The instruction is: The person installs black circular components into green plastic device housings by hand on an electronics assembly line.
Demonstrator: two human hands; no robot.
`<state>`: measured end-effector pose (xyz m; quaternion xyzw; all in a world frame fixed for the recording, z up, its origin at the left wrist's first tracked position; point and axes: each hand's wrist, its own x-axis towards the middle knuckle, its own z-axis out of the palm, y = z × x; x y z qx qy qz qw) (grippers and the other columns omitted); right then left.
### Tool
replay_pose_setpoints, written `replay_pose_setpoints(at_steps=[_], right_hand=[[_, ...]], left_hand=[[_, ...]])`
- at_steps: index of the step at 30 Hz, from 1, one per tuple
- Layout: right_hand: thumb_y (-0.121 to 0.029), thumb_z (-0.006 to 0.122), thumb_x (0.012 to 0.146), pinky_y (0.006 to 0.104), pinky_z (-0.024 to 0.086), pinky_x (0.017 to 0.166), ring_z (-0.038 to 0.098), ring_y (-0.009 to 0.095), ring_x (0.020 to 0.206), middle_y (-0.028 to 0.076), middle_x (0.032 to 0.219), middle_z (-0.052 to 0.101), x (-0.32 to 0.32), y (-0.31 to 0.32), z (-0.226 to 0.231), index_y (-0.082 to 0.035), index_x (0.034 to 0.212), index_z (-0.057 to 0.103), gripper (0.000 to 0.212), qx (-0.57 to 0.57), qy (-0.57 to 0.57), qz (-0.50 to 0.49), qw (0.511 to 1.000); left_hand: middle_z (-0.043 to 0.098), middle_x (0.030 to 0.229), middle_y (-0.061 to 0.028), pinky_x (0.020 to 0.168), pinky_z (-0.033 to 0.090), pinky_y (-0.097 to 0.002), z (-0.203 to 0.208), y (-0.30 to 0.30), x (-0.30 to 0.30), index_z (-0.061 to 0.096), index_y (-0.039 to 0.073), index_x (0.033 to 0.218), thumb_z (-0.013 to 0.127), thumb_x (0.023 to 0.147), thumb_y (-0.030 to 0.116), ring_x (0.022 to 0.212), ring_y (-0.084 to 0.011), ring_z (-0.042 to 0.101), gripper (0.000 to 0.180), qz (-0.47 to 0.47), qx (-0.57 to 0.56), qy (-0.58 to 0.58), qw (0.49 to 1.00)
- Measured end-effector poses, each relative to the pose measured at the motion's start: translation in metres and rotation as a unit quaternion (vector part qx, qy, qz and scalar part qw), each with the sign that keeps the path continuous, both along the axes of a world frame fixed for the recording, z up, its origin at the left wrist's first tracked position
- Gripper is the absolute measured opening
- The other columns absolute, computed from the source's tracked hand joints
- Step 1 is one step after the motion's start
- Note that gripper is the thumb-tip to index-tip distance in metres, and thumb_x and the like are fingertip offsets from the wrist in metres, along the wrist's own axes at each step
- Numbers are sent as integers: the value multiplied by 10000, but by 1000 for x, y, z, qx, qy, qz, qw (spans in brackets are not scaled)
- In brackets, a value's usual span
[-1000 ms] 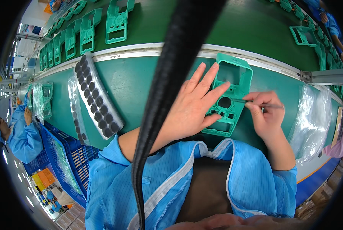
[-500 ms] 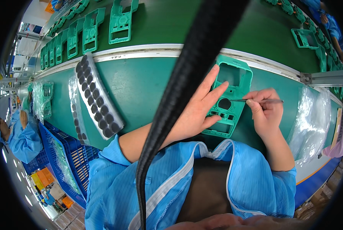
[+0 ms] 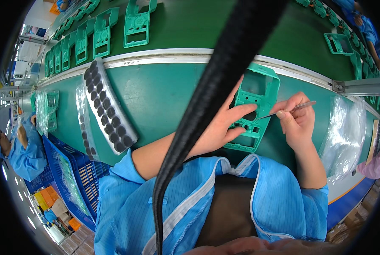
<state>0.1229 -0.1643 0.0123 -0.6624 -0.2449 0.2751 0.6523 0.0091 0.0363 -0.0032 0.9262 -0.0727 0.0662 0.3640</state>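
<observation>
A green plastic housing [image 3: 265, 103] lies on the workbench [image 3: 156, 97], right of its middle, the boxy end toward the far edge. It looks matte and moulded, with a large window in the boxy end, small slots and a long cutout toward the near end, and between them a raised ring around a dark round area [image 3: 251, 115]; whether that is a hole or a fitted disc I cannot tell. The left hand [image 3: 215, 128] rests spread on its left side, forefinger reaching the ring and thumb by the slots, closed around nothing. The right hand [image 3: 299, 123] pinches a slim metal tool [image 3: 307, 103], its tip at the ring's right side. The step in hand seems to be fine work along that ring; the next move would call for a steadied housing and light, exact control of the tip. Clear plastic bags [image 3: 345, 131] lie by the bench's right end; a sheet of dark discs [image 3: 109, 111] and a narrower strip [image 3: 83, 123] lie toward its left end. Beyond the far edge's pale rail [image 3: 156, 58], similar housings [image 3: 137, 25] line a green belt [image 3: 181, 21].
</observation>
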Motion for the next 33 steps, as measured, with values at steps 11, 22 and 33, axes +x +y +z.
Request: replay_pose_setpoints(at_steps=[11, 22, 33], right_hand=[[25, 681, 713, 222, 419, 479, 574, 132, 553, 114, 811, 644, -5, -1, 1, -67, 823, 522, 214, -41, -387, 34, 921], [-23, 725, 670, 243, 361, 432, 562, 152, 514, 53, 765, 639, -12, 5, 3, -91, 785, 542, 227, -68, -526, 41, 847], [13, 602, 835, 187, 436, 535, 550, 76, 634, 134, 827, 630, -9, 6, -5, 12, 834, 499, 103, -45, -91, -38, 994]], left_hand=[[135, 1484, -201, 985, 300, -552, -5, -3, -1, 528, 152, 1214, 767, 657, 162, 1345, -449, 151, 607, 2, -58, 22, 998], [134, 1485, -199, 990, 299, -547, -6, -2, -2, 518, 154, 1226, 772, 651, 160, 1347, -445, 149, 628, 5, -59, 12, 998], [138, 1484, -195, 988, 305, -549, -7, 0, -2, 531, 149, 1216, 769, 654, 172, 1346, -443, 153, 611, 0, -32, 18, 999]])
